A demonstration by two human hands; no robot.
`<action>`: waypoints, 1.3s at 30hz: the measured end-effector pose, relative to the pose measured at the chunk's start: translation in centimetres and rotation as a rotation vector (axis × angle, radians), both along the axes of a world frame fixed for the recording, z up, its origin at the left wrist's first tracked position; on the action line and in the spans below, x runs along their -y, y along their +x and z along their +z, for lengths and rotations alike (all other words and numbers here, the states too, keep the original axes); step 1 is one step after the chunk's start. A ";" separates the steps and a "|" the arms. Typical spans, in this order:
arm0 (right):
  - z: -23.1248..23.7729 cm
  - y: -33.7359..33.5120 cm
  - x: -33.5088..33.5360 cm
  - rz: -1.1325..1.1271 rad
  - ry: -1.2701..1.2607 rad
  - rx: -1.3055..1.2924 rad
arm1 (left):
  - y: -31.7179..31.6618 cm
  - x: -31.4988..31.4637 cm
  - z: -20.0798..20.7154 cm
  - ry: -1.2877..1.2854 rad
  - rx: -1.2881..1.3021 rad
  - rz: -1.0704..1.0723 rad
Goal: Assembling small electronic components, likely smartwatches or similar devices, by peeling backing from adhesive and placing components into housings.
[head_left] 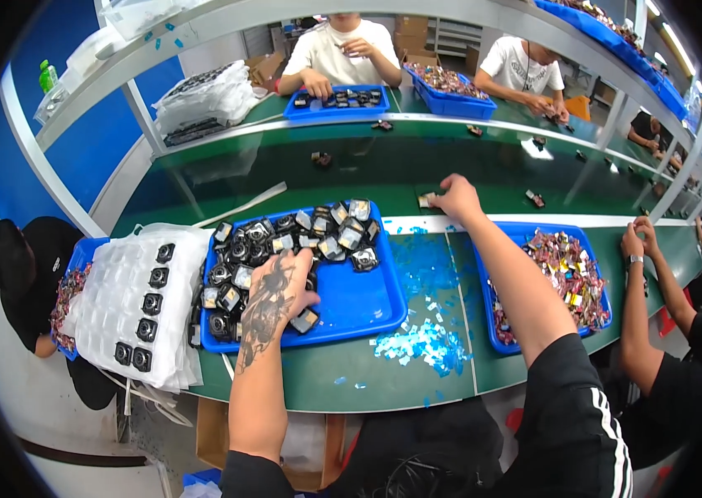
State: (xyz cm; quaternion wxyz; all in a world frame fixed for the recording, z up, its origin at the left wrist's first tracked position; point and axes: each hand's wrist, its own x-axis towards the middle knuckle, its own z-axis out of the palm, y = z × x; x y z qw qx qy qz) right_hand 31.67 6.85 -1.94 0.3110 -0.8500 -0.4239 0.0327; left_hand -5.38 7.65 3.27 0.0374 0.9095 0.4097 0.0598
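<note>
My left hand (281, 286) rests among the black modules at the right of the heap in a blue tray (359, 299). Its thumb stands apart from its fingers, and I see nothing gripped; some fingertips are hidden. Square black modules (239, 249) with round lens-like centres or pale tops fill the tray's left and far parts. One pale-topped module (304, 320) lies just below the thumb. Reaching over the green belt, my right hand (457, 199) has its fingertips closed on a small module with a pale top (426, 200).
White plastic trays (131, 290) with several black modules are stacked at left. Blue film scraps (425, 344) litter the table. A blue bin (550, 282) of small reddish parts stands right, under my right forearm. Loose modules lie on the belt (367, 170). Co-workers sit opposite and alongside, below metal shelf rails.
</note>
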 end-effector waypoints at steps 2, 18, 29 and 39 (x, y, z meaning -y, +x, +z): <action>0.9 -2.3 0.7 0.018 0.230 0.163 | 1.2 -0.4 -0.2 0.084 0.192 -0.108; 3.1 -13.5 14.6 0.476 0.307 -0.613 | 7.4 6.7 -2.1 -1.178 0.801 -0.463; 3.9 -15.2 17.5 0.345 0.527 -1.338 | 8.8 8.8 -2.5 -1.087 1.238 -0.323; 6.2 -3.0 21.9 0.230 0.117 0.437 | 8.1 7.5 -2.3 -1.421 1.462 -0.006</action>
